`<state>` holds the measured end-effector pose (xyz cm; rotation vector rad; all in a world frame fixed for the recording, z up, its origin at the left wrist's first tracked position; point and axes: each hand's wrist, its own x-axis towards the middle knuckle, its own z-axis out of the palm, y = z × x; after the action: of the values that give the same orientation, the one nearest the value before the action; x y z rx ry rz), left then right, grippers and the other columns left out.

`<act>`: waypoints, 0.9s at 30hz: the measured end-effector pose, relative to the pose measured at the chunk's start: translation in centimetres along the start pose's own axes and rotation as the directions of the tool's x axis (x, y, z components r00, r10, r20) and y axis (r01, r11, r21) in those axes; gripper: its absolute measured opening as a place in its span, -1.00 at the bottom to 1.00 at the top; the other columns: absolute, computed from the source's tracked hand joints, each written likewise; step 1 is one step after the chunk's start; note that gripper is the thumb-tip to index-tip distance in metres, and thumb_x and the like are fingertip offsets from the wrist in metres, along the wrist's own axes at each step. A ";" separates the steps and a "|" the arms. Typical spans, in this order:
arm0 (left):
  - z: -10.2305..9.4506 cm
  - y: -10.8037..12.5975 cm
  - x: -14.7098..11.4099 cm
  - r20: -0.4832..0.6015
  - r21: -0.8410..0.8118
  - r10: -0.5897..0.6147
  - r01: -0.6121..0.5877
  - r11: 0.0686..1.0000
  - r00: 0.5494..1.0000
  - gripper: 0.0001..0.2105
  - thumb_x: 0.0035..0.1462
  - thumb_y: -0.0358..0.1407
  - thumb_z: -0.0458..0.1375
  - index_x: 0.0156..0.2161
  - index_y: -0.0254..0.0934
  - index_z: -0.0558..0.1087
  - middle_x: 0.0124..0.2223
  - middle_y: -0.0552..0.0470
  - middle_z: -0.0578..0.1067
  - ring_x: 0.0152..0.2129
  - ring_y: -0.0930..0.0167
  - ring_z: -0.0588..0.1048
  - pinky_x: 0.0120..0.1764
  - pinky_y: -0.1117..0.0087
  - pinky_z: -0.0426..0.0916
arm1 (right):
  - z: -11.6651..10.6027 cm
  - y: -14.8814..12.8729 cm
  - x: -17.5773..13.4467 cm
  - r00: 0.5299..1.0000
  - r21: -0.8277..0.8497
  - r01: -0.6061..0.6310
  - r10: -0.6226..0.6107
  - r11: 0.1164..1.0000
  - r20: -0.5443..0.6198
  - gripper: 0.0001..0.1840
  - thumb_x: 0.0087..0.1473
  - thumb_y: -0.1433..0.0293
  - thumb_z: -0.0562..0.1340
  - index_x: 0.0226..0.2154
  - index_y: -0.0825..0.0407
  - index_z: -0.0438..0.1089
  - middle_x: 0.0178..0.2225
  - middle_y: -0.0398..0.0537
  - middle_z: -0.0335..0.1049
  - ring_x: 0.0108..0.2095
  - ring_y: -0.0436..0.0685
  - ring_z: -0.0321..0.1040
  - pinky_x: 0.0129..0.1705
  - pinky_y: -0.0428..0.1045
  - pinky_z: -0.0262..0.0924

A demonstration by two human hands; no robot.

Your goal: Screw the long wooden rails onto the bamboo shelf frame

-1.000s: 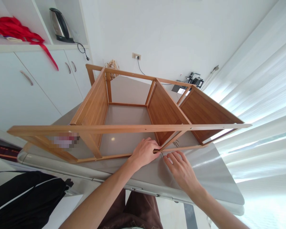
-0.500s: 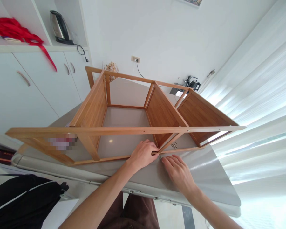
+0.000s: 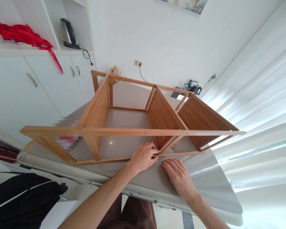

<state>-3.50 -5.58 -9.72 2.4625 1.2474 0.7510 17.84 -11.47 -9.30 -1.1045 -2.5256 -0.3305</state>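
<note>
I see the wooden shelf on the table, at twelve o'clock from both hands, its long axis running from nine to three. My left hand is the nearer; its fingers are closed on the near rail, at the joint. My right hand, at four o'clock from it, is curled narrow beside a thin metal piece; whether it pinches this, I cannot tell.

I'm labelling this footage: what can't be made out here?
Head view:
Wooden frame: partly hidden by left hand.
Thin piece by right hand: too small to identify.
Item at the frame's left end: blurred by pixelation.
Wall picture: cut by top edge.
Black fabric: cut by left edge.
</note>
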 end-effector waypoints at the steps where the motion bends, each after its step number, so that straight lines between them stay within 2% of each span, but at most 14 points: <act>1: 0.0 0.1 -0.1 -0.004 0.002 -0.001 0.001 1.000 1.000 -0.86 0.20 -0.23 0.22 -0.15 -0.12 0.56 -0.10 0.04 0.51 -0.13 0.32 0.47 -0.05 0.26 0.34 | -0.1 0.0 0.0 1.000 -0.009 0.006 -0.006 1.000 0.001 -0.78 0.29 0.55 0.06 -0.15 0.08 0.40 -0.19 0.02 0.45 -0.13 0.13 0.34 0.05 0.07 0.19; 4: 0.0 0.2 -0.1 -0.031 0.004 -0.012 0.012 1.000 0.999 -0.84 0.19 -0.23 0.22 -0.11 -0.12 0.51 -0.02 0.02 0.45 -0.11 0.31 0.46 -0.04 0.25 0.36 | -0.1 0.2 -0.1 1.000 -0.046 0.022 -0.022 0.999 -0.003 -0.75 0.29 0.57 0.04 -0.14 0.09 0.40 -0.23 0.01 0.45 -0.17 0.14 0.32 0.05 0.10 0.18; 8: -0.1 0.3 0.0 -0.070 -0.045 -0.027 0.024 0.999 0.997 -0.72 0.12 -0.31 0.26 -0.07 -0.16 0.35 0.09 0.01 0.41 -0.05 0.29 0.45 -0.01 0.24 0.37 | 0.0 0.3 -0.1 1.000 -0.082 0.019 -0.017 0.996 0.018 -0.77 0.28 0.56 0.06 -0.16 0.09 0.41 -0.27 0.00 0.42 -0.19 0.16 0.30 -0.03 0.10 0.19; 14: -0.1 0.3 0.1 -0.034 -0.044 -0.056 0.054 0.998 0.998 -0.48 0.15 -0.28 0.22 0.16 -0.14 0.14 0.09 -0.04 0.43 0.02 0.22 0.43 0.04 0.14 0.31 | 0.2 0.4 0.2 1.000 -0.072 0.008 -0.007 0.997 0.025 -0.76 0.29 0.56 0.04 -0.16 0.07 0.40 -0.25 0.01 0.42 -0.18 0.16 0.29 -0.01 0.10 0.17; 21: -0.2 0.1 0.2 0.029 -0.066 -0.060 0.061 0.996 0.998 -0.68 0.17 -0.26 0.20 -0.01 -0.18 0.27 -0.03 0.00 0.50 -0.07 0.27 0.46 -0.04 0.23 0.32 | 0.0 0.0 0.3 1.000 -0.063 0.014 -0.013 0.998 0.014 -0.75 0.27 0.59 0.05 -0.16 0.08 0.41 -0.26 0.01 0.41 -0.17 0.17 0.27 -0.01 0.10 0.16; 27: -0.3 -0.2 1.3 0.101 -0.107 -0.103 0.114 0.988 0.990 -0.66 0.07 -0.24 0.24 -0.07 -0.19 0.28 -0.11 0.02 0.52 -0.12 0.27 0.48 -0.10 0.27 0.33 | 0.2 0.2 0.0 1.000 -0.047 0.003 -0.002 0.999 0.013 -0.77 0.27 0.56 0.07 -0.14 0.08 0.40 -0.25 0.00 0.41 -0.16 0.19 0.26 0.00 0.10 0.14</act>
<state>-3.20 -4.38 -9.14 2.2921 1.2568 0.6492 17.93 -11.26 -9.46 -1.1248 -2.5432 -0.3864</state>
